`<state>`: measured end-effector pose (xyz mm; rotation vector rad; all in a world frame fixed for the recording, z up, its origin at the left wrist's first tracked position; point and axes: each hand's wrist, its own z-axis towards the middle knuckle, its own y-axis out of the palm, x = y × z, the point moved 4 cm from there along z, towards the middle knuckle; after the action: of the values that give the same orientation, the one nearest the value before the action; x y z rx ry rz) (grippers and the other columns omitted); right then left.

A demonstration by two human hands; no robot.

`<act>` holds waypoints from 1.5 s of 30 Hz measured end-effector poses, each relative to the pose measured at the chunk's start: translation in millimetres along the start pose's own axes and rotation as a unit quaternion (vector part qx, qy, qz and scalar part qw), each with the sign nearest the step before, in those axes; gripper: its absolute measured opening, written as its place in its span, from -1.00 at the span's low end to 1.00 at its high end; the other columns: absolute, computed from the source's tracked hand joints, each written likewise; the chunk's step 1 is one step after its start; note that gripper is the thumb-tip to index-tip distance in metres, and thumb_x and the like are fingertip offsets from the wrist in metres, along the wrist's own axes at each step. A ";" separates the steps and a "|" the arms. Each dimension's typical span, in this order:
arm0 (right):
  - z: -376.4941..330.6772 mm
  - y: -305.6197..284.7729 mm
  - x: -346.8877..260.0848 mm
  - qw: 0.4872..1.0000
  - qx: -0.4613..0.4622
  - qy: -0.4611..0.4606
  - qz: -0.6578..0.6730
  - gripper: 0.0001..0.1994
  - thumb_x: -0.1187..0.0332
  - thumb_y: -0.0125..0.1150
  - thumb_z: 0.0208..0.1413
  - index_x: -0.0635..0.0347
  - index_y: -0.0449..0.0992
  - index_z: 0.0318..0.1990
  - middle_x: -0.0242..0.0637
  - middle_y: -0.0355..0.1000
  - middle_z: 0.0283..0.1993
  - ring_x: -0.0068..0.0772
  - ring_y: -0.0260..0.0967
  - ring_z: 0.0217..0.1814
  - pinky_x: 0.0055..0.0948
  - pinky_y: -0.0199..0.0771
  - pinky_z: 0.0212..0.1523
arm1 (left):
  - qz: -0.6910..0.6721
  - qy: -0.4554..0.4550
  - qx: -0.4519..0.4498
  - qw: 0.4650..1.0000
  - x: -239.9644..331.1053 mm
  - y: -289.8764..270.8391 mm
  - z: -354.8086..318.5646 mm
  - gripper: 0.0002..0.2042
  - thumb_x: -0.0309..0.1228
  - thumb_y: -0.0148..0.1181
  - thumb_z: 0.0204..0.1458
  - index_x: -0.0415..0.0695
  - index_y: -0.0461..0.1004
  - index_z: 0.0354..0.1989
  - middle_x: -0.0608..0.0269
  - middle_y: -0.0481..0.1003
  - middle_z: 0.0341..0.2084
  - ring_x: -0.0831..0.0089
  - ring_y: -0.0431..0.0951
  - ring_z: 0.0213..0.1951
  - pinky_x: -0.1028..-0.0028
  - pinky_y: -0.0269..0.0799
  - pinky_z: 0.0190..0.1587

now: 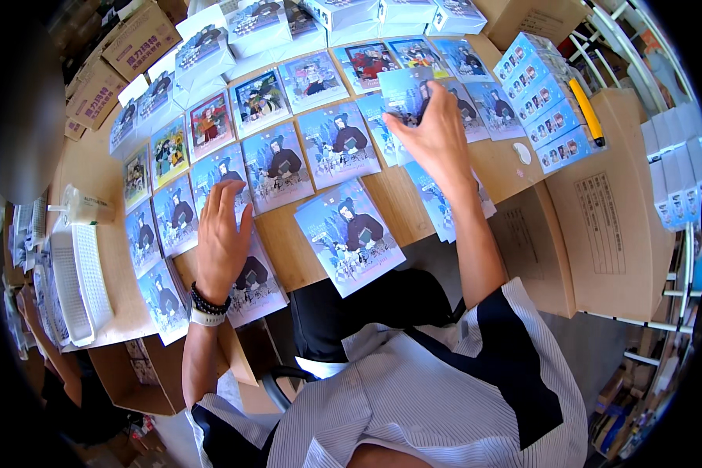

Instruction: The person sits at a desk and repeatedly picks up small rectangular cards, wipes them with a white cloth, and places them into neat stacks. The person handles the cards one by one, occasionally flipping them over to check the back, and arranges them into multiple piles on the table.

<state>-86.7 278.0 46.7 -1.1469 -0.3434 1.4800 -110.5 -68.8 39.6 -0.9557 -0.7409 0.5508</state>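
1. Left hand (221, 238): laid flat, fingers spread and apart, palm down on a pale blue illustrated card pack (251, 282) at the near left of the wooden table (304, 257); nothing gripped. Beaded bracelets (208, 306), two or three, around the wrist; exact count hard to make out.
2. Right hand (438, 139): fingers pinched together on a small blue card (405, 92), raised just above the middle rows of packs; thumb hidden behind the card.
3. Large pale blue pack (349, 234): one, alone near the table's front edge, between the two forearms, tilted, touching neither hand.
4. Flat packs in rows across the table: roughly twenty-five, each with a drawn figure; several overlapped by neighbours or covered by the hands, so a firm count not possible.
5. White boxes (253, 27) along the far edge: at least six, cut off by the frame's rim.
6. Stack of blue boxes (542, 101) at the right, on a cardboard carton (608, 210): about five layers visible.
7. Yellow utility knife (587, 111): one, beside the stack.
8. White plastic basket (74, 285): one, at the far left, contents indistinct.
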 end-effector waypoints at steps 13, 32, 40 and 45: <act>-73.4 -40.1 22.2 0.978 -0.101 -0.015 -0.185 -0.11 -0.07 0.53 -0.08 0.41 0.30 0.26 0.19 0.36 0.13 0.18 0.38 0.15 0.12 0.43 0.05 | -0.001 -0.003 -0.004 1.000 5.1 -5.2 -7.8 -0.64 -0.60 0.20 0.10 -0.20 0.39 0.09 0.03 0.46 -0.01 -0.01 0.49 0.05 0.16 0.40 0.12; -95.8 -110.6 -20.7 0.936 0.108 -0.222 0.250 0.15 -0.01 0.71 -0.32 0.35 0.08 0.36 0.29 0.13 0.39 0.22 0.22 0.40 0.02 0.29 0.36 | -0.025 0.010 -0.013 1.000 23.7 2.0 -2.5 -0.65 -0.59 0.18 0.13 -0.20 0.39 0.11 0.02 0.46 0.01 0.00 0.49 0.07 0.16 0.37 0.16; -91.2 -105.6 -31.6 0.926 0.134 -0.270 0.227 0.10 0.00 0.66 -0.26 0.30 0.08 0.36 0.29 0.11 0.40 0.21 0.18 0.42 -0.01 0.32 0.35 | -0.026 -0.002 -0.031 0.999 21.2 0.9 -7.3 -0.66 -0.57 0.18 0.16 -0.20 0.39 0.13 0.01 0.46 0.03 0.00 0.48 0.10 0.17 0.35 0.19; -91.1 -102.3 -32.7 0.934 0.120 -0.264 0.210 0.08 0.04 0.65 -0.25 0.30 0.08 0.37 0.28 0.10 0.40 0.21 0.19 0.41 -0.02 0.35 0.33 | -0.022 0.002 -0.032 0.999 19.7 3.7 -11.7 -0.66 -0.58 0.17 0.15 -0.21 0.39 0.11 0.00 0.46 0.03 -0.01 0.48 0.10 0.16 0.36 0.18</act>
<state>40.8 243.3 95.5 -0.6298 -0.2780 2.1464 -89.4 -59.3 38.2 -0.9975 -0.7786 0.4890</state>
